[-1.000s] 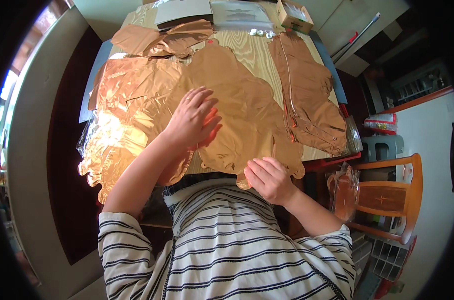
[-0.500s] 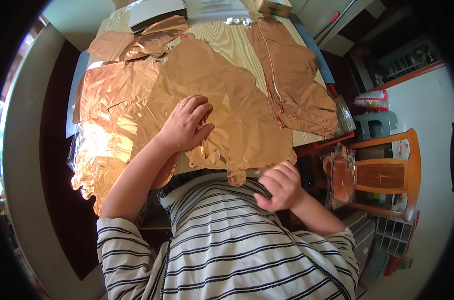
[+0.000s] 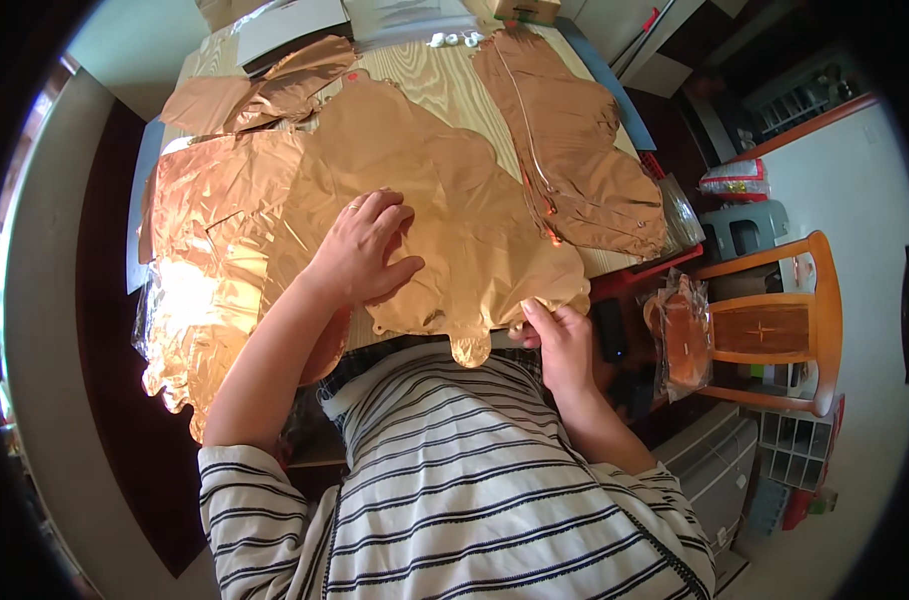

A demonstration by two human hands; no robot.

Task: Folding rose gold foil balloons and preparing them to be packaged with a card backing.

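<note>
A flat, uninflated gold foil balloon (image 3: 464, 225) with scalloped edges and a rounded tab is spread over the table in front of me. My left hand (image 3: 359, 245) rests on its middle, fingers a little bent and thumb apart, holding nothing. At its near right corner, my right hand (image 3: 566, 345) pinches the edge between thumb and fingers, with the corner slightly lifted. To the left, more shiny copper foil (image 3: 199, 290) lies partly under the balloon and droops over the near edge of the table.
A stack of folded copper foil (image 3: 584, 150) with a thin cord lies on the right of the wooden table (image 3: 424, 68). Crumpled foil (image 3: 264, 95) sits far left, small white items (image 3: 456, 40) at the back. A wooden chair (image 3: 764, 325) stands right, with bagged foil (image 3: 682, 335) beside it.
My right hand has turned and closed on the balloon's near right edge, lifting it slightly. My left hand stays on the foil. The whole view has shifted a little.
</note>
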